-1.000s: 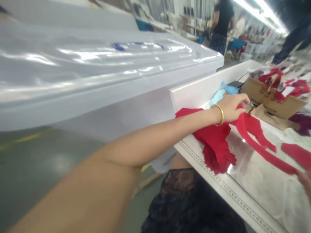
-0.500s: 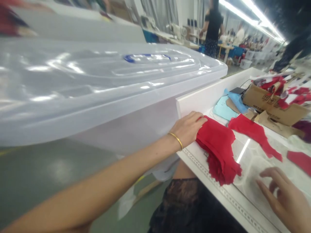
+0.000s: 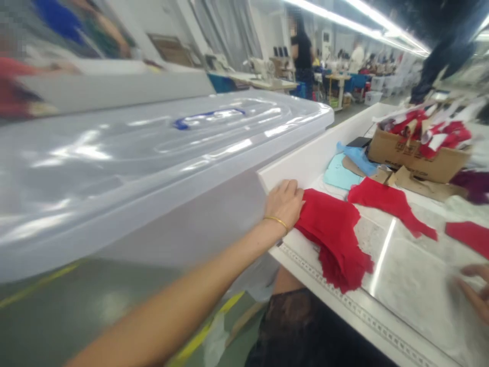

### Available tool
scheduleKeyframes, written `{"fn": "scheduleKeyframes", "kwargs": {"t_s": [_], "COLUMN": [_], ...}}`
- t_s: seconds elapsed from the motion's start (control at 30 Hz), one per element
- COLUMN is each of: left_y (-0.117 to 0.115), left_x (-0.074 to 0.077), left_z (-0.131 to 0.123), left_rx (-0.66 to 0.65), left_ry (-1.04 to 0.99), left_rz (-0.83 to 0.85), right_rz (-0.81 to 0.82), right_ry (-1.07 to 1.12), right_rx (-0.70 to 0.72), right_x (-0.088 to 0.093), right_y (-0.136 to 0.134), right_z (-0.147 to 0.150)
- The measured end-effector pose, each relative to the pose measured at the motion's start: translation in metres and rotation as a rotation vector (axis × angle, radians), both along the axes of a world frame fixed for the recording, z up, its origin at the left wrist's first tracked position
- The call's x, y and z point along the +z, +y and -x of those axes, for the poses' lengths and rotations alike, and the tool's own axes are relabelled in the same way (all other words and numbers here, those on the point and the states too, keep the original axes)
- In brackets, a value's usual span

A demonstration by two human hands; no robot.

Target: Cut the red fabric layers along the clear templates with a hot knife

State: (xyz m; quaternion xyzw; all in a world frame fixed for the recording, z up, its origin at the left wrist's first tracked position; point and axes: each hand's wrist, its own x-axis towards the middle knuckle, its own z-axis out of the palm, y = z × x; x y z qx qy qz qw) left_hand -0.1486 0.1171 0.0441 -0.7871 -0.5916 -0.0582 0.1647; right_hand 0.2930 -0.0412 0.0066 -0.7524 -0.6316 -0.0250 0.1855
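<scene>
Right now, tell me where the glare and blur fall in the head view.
In the head view, glare streaks across the translucent plastic lid, and a bright line runs along the glossy work surface; the right hand, cut off at the frame edge, is soft with blur, and the left forearm nearest the lens is smeared too.

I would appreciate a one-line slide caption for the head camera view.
Left hand on stacked red fabric, right hand at the white worktable.
</scene>
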Motion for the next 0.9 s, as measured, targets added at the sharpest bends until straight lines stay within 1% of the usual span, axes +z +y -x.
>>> {"fn": "scheduleKeyframes", "kwargs": {"t_s": [0.03, 0.13, 0.2, 0.27, 0.3, 0.37, 0.43, 0.5, 0.53, 0.6, 0.67, 0.73, 0.8, 0.83, 0.9], "left_y": [0.000, -0.002, -0.002, 0.001, 0.003, 0.009, 0.014, 0.020, 0.023, 0.026, 0.028, 0.027, 0.024, 0.022, 0.019], "left_x": [0.001, 0.005, 0.008, 0.006, 0.004, -0.001, -0.005, -0.003, 0.000, 0.009, 0.017, 0.020, 0.018, 0.016, 0.009], "left_z": [-0.001, 0.003, 0.013, 0.027, 0.034, 0.044, 0.047, 0.037, 0.027, -0.002, -0.041, -0.087, -0.134, -0.157, -0.200], "left_rx": [-0.004, -0.045, -0.094, -0.151, -0.211, -0.277, -0.295, -0.314, -0.342, -0.456, -0.603, -0.766, -0.893, -0.933, -0.972], "left_ry": [0.000, -0.015, -0.030, -0.063, -0.076, -0.079, -0.035, 0.010, 0.018, 0.002, -0.037, -0.047, -0.046, -0.033, -0.013], "left_rz": [-0.002, -0.023, -0.041, -0.085, -0.072, -0.090, -0.140, -0.196, -0.212, -0.196, -0.155, -0.114, -0.076, -0.057, -0.016], "right_rz": [0.061, 0.070, 0.091, 0.120, 0.125, 0.118, 0.090, 0.057, 0.040, 0.012, -0.006, -0.005, 0.010, 0.023, 0.046], "right_ry": [0.028, -0.025, -0.095, -0.119, -0.115, -0.091, -0.077, -0.101, -0.125, -0.170, -0.188, -0.177, -0.140, -0.114, -0.061], "right_rx": [0.008, -0.024, -0.059, -0.104, -0.116, -0.127, -0.132, -0.138, -0.139, -0.135, -0.137, -0.152, -0.185, -0.205, -0.235], "right_x": [0.005, 0.020, 0.025, 0.026, 0.026, 0.025, 0.024, 0.024, 0.023, 0.021, 0.018, 0.014, 0.011, 0.010, 0.009], "right_y": [0.000, -0.003, -0.004, -0.006, -0.006, -0.009, -0.012, -0.015, -0.016, -0.019, -0.021, -0.023, -0.024, -0.024, -0.024], "right_z": [-0.001, -0.003, -0.004, -0.007, -0.010, -0.020, -0.033, -0.048, -0.056, -0.071, -0.084, -0.093, -0.099, -0.101, -0.104]}}
